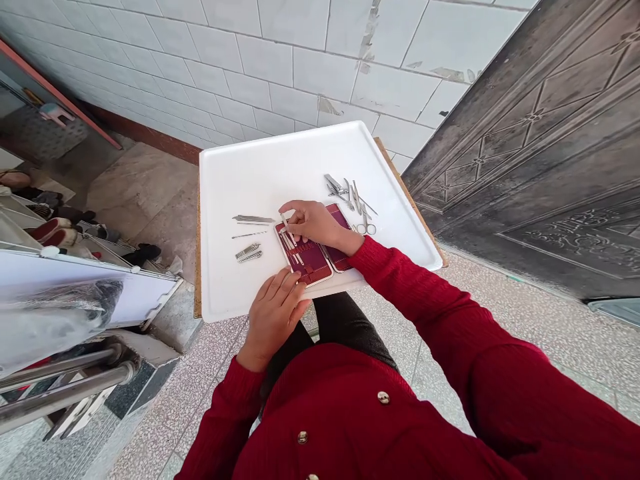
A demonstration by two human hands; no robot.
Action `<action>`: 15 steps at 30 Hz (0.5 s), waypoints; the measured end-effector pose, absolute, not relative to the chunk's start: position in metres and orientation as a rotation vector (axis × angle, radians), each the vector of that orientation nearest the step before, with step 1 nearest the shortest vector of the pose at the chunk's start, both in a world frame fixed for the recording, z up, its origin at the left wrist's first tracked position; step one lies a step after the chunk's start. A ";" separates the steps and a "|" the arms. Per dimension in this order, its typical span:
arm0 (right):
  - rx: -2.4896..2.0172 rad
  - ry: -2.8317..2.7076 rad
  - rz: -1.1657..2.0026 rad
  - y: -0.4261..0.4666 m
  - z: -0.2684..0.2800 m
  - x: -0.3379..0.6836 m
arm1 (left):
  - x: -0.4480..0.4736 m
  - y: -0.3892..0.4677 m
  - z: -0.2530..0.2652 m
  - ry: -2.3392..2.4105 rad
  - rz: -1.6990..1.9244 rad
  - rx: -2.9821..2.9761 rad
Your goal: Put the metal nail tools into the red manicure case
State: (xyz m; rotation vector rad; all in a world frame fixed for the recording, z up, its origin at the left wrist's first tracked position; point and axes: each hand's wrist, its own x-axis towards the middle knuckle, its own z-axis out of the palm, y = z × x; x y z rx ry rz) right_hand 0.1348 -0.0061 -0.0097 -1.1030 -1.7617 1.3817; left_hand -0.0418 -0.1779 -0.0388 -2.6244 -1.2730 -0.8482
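Observation:
An open manicure case [316, 259] with a dark red lining lies at the tray's near edge, several slim metal tools tucked in loops on its left half. My left hand [274, 307] rests over the case's near left corner, fingers stretched out together. Above the left half, my right hand [316, 223] pinches a slim metal manicure tool [283, 219] between thumb and fingers. This hand hides part of the case. Left of the case lie thin metal tools [253, 219] and nail clippers [249, 252]. Small scissors [366, 223] and other metal tools [337, 188] lie on the right.
The white tray [225, 293] stands on a wooden board [198, 267] close to a tiled wall [280, 63]. A dark patterned metal door [530, 147] is on the right. On the left are a shoe rack [90, 257] and metal rails [70, 383].

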 end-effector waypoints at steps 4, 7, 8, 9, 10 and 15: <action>-1.106 -1.830 1.313 -0.005 -0.012 0.135 | -0.042 -0.178 -0.039 -1.282 -0.843 -2.622; -1.115 -1.872 1.211 -0.005 -0.012 0.136 | -0.042 -0.177 -0.039 -1.286 -0.844 -2.619; -1.122 -1.889 1.157 -0.005 -0.011 0.136 | -0.042 -0.177 -0.039 -1.287 -0.843 -2.619; -1.127 -1.910 1.096 -0.005 -0.010 0.136 | -0.042 -0.177 -0.039 -1.287 -0.843 -2.618; -1.131 -1.933 1.033 -0.005 -0.009 0.136 | -0.041 -0.177 -0.039 -1.285 -0.844 -2.619; -1.148 -2.046 0.822 -0.008 -0.006 0.136 | -0.041 -0.177 -0.038 -1.281 -0.856 -2.626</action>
